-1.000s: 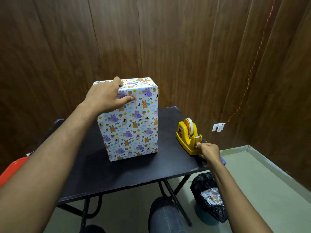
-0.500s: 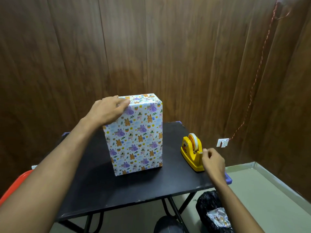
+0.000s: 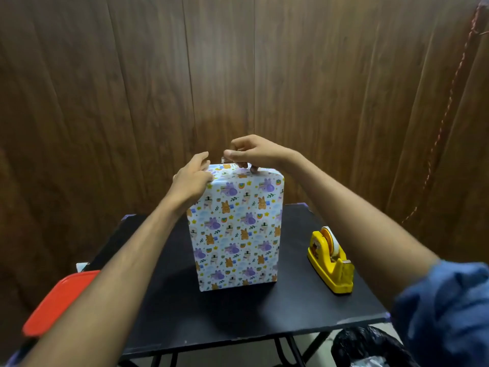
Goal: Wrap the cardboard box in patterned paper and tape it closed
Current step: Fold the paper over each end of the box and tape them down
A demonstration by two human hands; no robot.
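A: Nearest us, what shows?

B: A blue sleeve (image 3: 447,308) low on the right, a red lid (image 3: 57,303) low on the left, a black bag (image 3: 370,345) under the counter (image 3: 264,319).

A: And on the black counter?

B: The yellow tape dispenser (image 3: 330,260) stands alone at the right; the right hand (image 3: 254,153) has left it since 0.5 s ago. The box in patterned paper (image 3: 235,231) stands upright mid-counter.

A: The 2 hands?

B: The left hand (image 3: 191,178) rests on the box's top left corner, fingers loosely curled, holding nothing I can make out. The right hand has come to the top edge, pinching a small clear piece of tape (image 3: 224,160), other fingertips touching the paper.

A: Behind?

B: Brown wood-panel wall (image 3: 238,75), with a red cord (image 3: 449,107) hanging at right.
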